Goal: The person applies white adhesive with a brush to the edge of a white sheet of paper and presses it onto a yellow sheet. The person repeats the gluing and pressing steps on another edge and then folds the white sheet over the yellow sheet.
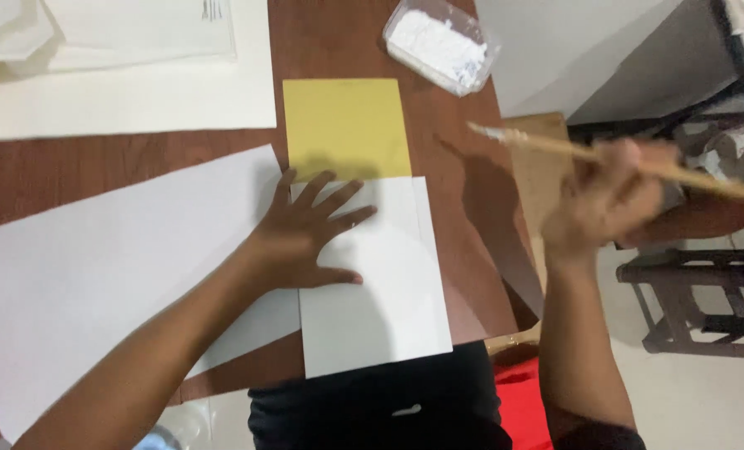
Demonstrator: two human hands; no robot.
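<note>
Brown wooden bench (464, 208): left hand (305, 237) flat, fingers spread, pinning thin white card sheet (380, 308), light, floppy. Right hand (605, 204), grip clamped on slim wooden brush (639, 162) at 3 o'clock.

On the reddish-brown table (464, 250), a plain mustard-yellow card (347, 125) lies just above a white sheet (389, 308); the brush (639, 162) is pale wood (bristles whitish), the tub's (441, 43) contents white.
</note>
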